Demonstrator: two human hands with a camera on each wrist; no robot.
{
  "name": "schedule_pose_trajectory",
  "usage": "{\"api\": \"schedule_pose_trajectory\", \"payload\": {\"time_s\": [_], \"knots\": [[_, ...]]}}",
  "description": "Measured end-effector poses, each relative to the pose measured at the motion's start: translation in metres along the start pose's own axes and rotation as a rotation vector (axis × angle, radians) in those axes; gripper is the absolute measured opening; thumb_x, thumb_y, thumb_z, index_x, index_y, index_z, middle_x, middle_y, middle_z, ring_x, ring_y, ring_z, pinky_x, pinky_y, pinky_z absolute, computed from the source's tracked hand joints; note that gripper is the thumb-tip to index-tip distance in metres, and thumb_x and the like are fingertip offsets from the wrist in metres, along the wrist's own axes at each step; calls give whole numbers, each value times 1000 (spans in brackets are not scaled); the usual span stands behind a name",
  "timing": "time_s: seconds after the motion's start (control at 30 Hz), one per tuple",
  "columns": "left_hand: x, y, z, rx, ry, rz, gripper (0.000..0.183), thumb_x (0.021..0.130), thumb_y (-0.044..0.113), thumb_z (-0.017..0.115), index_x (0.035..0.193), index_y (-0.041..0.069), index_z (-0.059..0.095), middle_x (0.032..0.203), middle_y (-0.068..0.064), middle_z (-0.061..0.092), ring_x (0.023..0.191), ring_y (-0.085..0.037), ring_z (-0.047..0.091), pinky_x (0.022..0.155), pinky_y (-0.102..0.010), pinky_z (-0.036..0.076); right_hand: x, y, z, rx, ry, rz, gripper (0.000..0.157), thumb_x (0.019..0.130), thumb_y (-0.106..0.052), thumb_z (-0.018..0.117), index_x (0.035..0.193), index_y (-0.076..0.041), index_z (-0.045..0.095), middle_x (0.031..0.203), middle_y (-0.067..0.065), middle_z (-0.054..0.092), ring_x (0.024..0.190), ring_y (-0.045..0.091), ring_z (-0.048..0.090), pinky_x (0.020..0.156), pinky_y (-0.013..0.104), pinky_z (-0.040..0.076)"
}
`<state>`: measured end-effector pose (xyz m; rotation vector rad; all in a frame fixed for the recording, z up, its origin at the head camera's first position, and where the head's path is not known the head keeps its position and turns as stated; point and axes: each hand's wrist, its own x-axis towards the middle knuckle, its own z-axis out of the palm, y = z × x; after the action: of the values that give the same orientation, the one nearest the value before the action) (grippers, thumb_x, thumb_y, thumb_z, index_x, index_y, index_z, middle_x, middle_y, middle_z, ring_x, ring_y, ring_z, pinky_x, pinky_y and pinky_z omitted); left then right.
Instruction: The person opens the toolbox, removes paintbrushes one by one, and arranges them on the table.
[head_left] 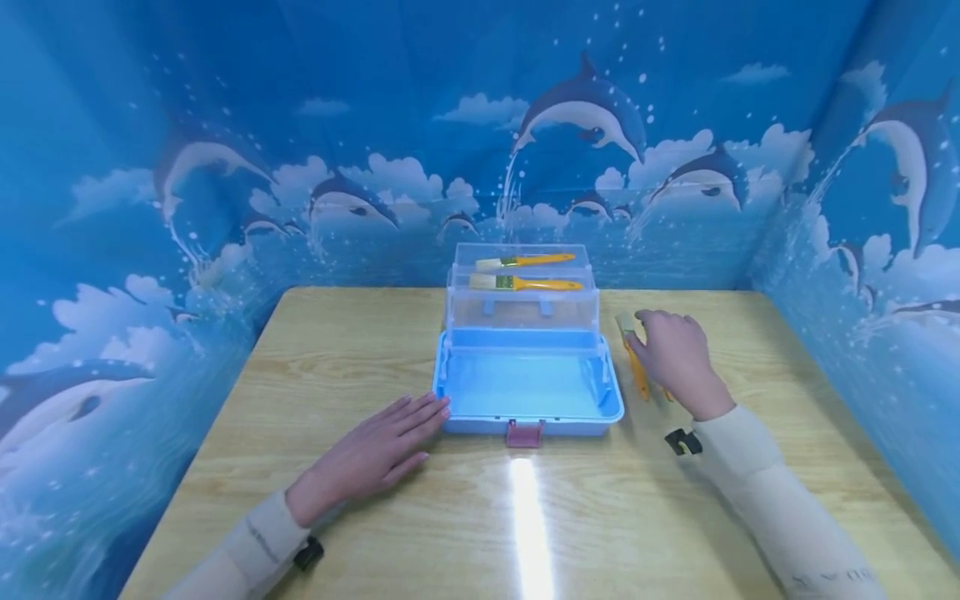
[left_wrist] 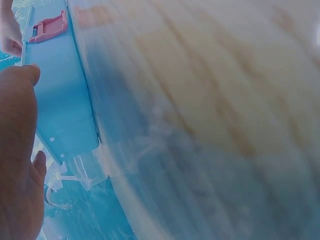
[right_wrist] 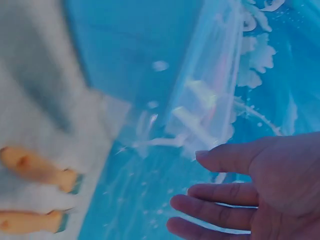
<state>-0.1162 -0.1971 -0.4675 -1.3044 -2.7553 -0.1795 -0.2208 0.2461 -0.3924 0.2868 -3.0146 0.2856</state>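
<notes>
A light blue box (head_left: 525, 383) with a raised clear lid stands in the middle of the table. My left hand (head_left: 375, 446) lies at its front left corner, fingers straight and touching the rim. To the right of the box, my right hand (head_left: 678, 362) hovers over two paintbrushes with yellow handles. In the right wrist view its fingers are extended and nothing is in them. One paintbrush (head_left: 637, 371) shows beside the thumb; the other brush (head_left: 667, 395) is mostly hidden below the hand. Two more paintbrushes (head_left: 543, 284) lie in the clear upper part.
A pink latch (head_left: 524, 434) hangs on the front of the box. The wooden table (head_left: 360, 333) ends at a blue dolphin-print curtain (head_left: 420, 100) behind and at both sides. A bright light reflection lies on the tabletop before the box.
</notes>
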Motion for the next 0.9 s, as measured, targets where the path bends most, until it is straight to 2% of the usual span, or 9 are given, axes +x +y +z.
{"api": "schedule_pose_trajectory", "payload": {"time_s": [0.17,0.33,0.57,0.77,0.9], "knots": [[-1,-1,1,23,14,7,66,107,36,50,163,16,20,171,1,18,156,-21,22,128,-43,21,15,-19,-8,38,37,-55,40,99,-16,64,129,9,62,123,30,67,107,47,65,89,62,55],[-2,-2,1,17,-24,-16,66,108,38,46,164,18,17,171,3,14,156,-19,18,128,-43,18,34,-34,-13,86,13,-98,40,99,-14,65,133,7,61,130,29,64,117,45,62,93,61,55],[-3,-1,0,17,-34,-21,65,108,37,47,164,19,19,171,3,15,156,-19,19,128,-43,19,65,-49,-19,128,-13,-212,36,100,-10,65,134,1,63,132,23,65,124,41,58,104,58,51],[-2,-2,-1,4,-56,-30,65,108,38,46,164,21,16,171,6,12,157,-16,15,129,-42,16,89,-61,-21,138,-133,-307,37,100,-9,65,136,-2,63,136,19,64,128,38,57,107,55,50],[-2,-3,-1,2,-70,-34,64,109,38,44,164,21,15,171,6,11,157,-16,14,129,-42,16,102,-67,-19,165,-216,-331,36,103,-9,59,138,-3,61,139,18,62,130,37,57,107,54,51]]}}
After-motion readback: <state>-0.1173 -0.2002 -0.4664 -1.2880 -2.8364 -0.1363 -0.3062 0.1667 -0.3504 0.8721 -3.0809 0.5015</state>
